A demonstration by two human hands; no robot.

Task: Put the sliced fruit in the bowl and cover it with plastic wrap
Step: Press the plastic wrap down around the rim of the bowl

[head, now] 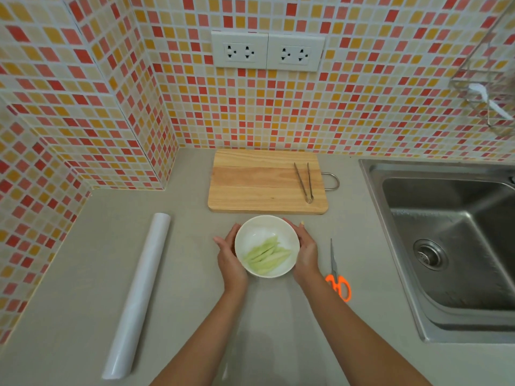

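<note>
Between both hands (231, 260) (306, 252), fruit-filled bowl (278, 229) sits mid-counter (195, 316).

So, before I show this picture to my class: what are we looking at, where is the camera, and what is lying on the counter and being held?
There is no machine here. A person wears one wide-angle camera on the head, looking forward and down, so you see both bare forearms from above.

The left hand and right hand cup a white bowl from either side. Pale green fruit slices already lie in it.

On the grey counter a roll of plastic wrap lies to the left, and orange-handled scissors to the right. Behind the bowl is a wooden cutting board with metal tongs on it. A steel sink sits at the far right.

I can't tell whether wrap already covers the bowl.
</note>
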